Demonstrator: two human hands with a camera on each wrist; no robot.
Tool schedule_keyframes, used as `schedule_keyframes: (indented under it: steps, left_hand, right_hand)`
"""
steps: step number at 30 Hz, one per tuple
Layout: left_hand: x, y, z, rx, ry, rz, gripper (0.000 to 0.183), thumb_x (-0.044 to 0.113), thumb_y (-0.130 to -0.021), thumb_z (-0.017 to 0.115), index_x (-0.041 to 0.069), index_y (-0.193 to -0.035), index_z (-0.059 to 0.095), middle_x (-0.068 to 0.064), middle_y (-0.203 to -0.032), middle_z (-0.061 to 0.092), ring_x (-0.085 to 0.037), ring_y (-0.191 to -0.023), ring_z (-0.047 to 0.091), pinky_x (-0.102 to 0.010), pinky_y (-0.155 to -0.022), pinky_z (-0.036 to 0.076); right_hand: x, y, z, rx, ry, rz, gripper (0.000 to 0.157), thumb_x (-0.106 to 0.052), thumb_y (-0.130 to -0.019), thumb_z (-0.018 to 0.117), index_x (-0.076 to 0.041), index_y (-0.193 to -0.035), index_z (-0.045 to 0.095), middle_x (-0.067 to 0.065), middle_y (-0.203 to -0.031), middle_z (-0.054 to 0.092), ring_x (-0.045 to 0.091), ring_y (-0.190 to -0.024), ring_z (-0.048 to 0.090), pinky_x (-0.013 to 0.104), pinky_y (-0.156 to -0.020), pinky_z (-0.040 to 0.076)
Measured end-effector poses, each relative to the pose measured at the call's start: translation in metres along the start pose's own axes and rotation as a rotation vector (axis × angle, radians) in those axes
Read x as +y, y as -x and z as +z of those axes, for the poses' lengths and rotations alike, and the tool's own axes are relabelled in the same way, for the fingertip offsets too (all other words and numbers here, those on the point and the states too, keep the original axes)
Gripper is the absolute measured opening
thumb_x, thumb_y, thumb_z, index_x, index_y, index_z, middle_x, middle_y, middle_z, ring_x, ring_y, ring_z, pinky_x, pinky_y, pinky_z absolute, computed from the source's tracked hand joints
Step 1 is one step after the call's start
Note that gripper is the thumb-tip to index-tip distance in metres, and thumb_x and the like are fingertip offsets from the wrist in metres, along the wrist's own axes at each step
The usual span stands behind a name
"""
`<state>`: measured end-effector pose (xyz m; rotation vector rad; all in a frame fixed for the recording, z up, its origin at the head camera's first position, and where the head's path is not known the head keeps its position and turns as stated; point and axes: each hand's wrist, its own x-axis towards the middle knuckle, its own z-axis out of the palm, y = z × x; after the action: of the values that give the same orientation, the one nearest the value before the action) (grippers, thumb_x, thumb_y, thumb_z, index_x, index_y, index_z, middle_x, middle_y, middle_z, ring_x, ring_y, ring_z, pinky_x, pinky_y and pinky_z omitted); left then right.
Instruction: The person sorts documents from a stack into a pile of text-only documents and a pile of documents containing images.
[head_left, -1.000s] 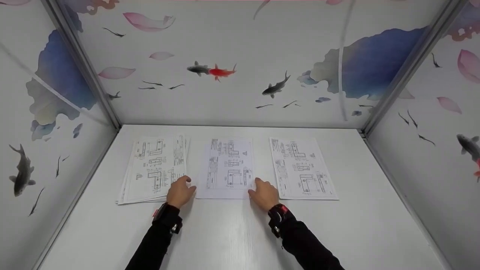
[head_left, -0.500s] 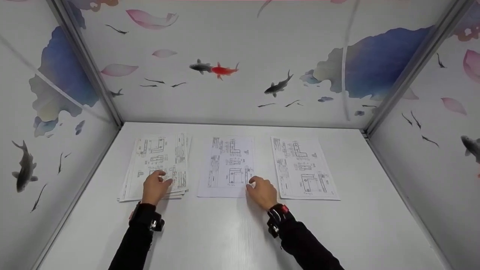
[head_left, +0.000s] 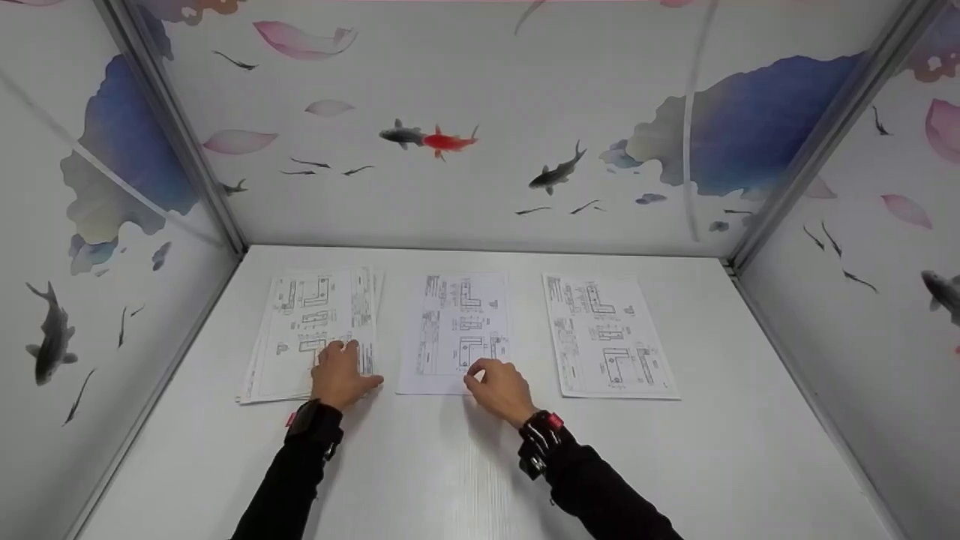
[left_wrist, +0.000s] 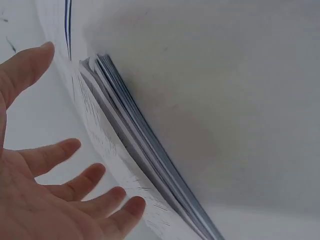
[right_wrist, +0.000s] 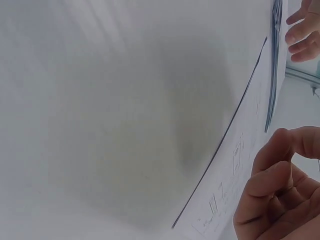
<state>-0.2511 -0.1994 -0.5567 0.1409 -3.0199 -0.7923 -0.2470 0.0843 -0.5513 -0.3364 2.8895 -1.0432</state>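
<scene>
Three piles of paper printed with technical drawings lie on the white table. My left hand [head_left: 341, 379] is over the lower right part of the left stack of drawings [head_left: 274, 360]. Its fingers are spread, with the palm bare in the left wrist view, beside the layered edge of the stack [left_wrist: 145, 160]. Over the near edge of the middle drawing sheet [head_left: 431, 360] is my right hand [head_left: 501, 390]. In the right wrist view its fingers [right_wrist: 270, 180] are curled, thumb tip against the index finger, with no paper between them. The right stack of drawings [head_left: 611, 334] lies apart from both hands.
White panels painted with fish and petals enclose the table [head_left: 450, 465] at the back and both sides. Grey metal posts [head_left: 180, 127] stand at the back corners. Black straps with small devices [head_left: 315, 427] sit on both wrists.
The left hand went left over its stack, then came back partway right with fingers spreading. The right hand has shifted left along the middle sheet's near edge, fingers curling more. The papers lie as before.
</scene>
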Motion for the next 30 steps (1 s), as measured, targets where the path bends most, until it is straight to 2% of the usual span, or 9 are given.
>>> schedule_keyframes:
  steps: [6,12,15,19,22,24,26,28,30]
  left_hand:
    - [0.008,-0.004,0.013,0.003,-0.091,-0.040,0.071,0.026,-0.074,0.075,-0.009,-0.130,0.049,-0.031,-0.122,0.050,-0.048,-0.116,0.046,-0.066,-0.095,0.039]
    - [0.007,-0.009,0.014,0.081,-0.055,-0.020,0.029,0.016,-0.087,0.058,-0.008,-0.103,0.063,-0.027,-0.099,0.062,-0.045,-0.095,0.059,-0.059,-0.078,0.048]
    - [0.003,-0.009,0.009,0.129,-0.012,-0.022,0.017,0.006,-0.091,0.052,-0.007,-0.094,0.064,-0.025,-0.088,0.066,-0.041,-0.083,0.065,-0.054,-0.068,0.051]
    - [-0.005,-0.007,0.000,0.159,0.031,-0.025,0.025,-0.003,-0.092,0.050,-0.007,-0.114,0.061,-0.026,-0.089,0.069,-0.038,-0.074,0.068,-0.049,-0.059,0.052]
    - [-0.011,-0.006,-0.002,0.166,-0.009,0.037,0.046,-0.004,-0.093,0.051,0.001,-0.139,0.048,-0.028,-0.098,0.068,-0.038,-0.073,0.068,-0.048,-0.059,0.053]
    - [-0.015,-0.005,-0.001,0.168,-0.071,0.097,0.053,-0.004,-0.093,0.054,0.009,-0.144,0.046,-0.027,-0.106,0.066,-0.039,-0.075,0.067,-0.049,-0.062,0.054]
    - [-0.017,-0.003,0.000,0.180,-0.143,0.149,0.047,-0.002,-0.092,0.057,0.011,-0.137,0.055,-0.026,-0.107,0.065,-0.040,-0.076,0.067,-0.051,-0.064,0.054]
    - [-0.018,-0.002,0.003,0.196,-0.196,0.180,0.032,0.003,-0.091,0.061,0.007,-0.122,0.066,-0.023,-0.102,0.067,-0.039,-0.076,0.067,-0.051,-0.063,0.054]
    - [-0.016,0.000,0.006,0.191,-0.220,0.190,0.021,0.015,-0.088,0.067,0.001,-0.103,0.070,-0.019,-0.088,0.067,-0.035,-0.070,0.064,-0.049,-0.059,0.052]
  right_hand:
    - [-0.006,0.001,0.003,-0.047,-0.031,-0.015,0.020,-0.028,-0.091,0.063,-0.013,-0.099,0.073,-0.001,-0.075,0.067,0.009,-0.059,0.056,0.028,-0.054,0.044]
    - [-0.007,0.002,0.004,-0.087,-0.061,-0.023,0.019,-0.027,-0.092,0.063,-0.013,-0.100,0.072,-0.003,-0.072,0.067,0.008,-0.056,0.058,0.028,-0.053,0.045]
    - [-0.006,0.003,0.005,-0.100,-0.066,-0.030,0.019,-0.027,-0.092,0.063,-0.012,-0.100,0.072,-0.004,-0.069,0.065,0.007,-0.054,0.058,0.027,-0.051,0.044]
    - [-0.005,0.003,0.006,-0.113,-0.071,-0.029,0.018,-0.026,-0.092,0.063,-0.012,-0.099,0.072,-0.005,-0.064,0.065,0.007,-0.051,0.058,0.027,-0.049,0.044]
    - [-0.006,0.002,0.007,-0.120,-0.081,-0.025,0.018,-0.026,-0.093,0.063,-0.012,-0.101,0.072,-0.005,-0.064,0.065,0.007,-0.052,0.059,0.026,-0.049,0.044]
    - [-0.007,0.002,0.007,-0.121,-0.088,-0.030,0.018,-0.025,-0.093,0.063,-0.012,-0.102,0.071,-0.005,-0.066,0.065,0.007,-0.052,0.059,0.027,-0.049,0.044]
    - [-0.006,0.002,0.007,-0.126,-0.088,-0.039,0.019,-0.024,-0.093,0.063,-0.011,-0.103,0.071,-0.004,-0.067,0.066,0.007,-0.053,0.059,0.027,-0.049,0.045]
    - [-0.006,0.002,0.007,-0.129,-0.084,-0.043,0.019,-0.025,-0.093,0.063,-0.011,-0.103,0.071,-0.004,-0.067,0.066,0.007,-0.053,0.059,0.027,-0.050,0.045]
    - [-0.005,0.002,0.008,-0.132,-0.084,-0.045,0.019,-0.025,-0.092,0.063,-0.011,-0.102,0.071,-0.003,-0.067,0.067,0.008,-0.053,0.059,0.027,-0.050,0.045]
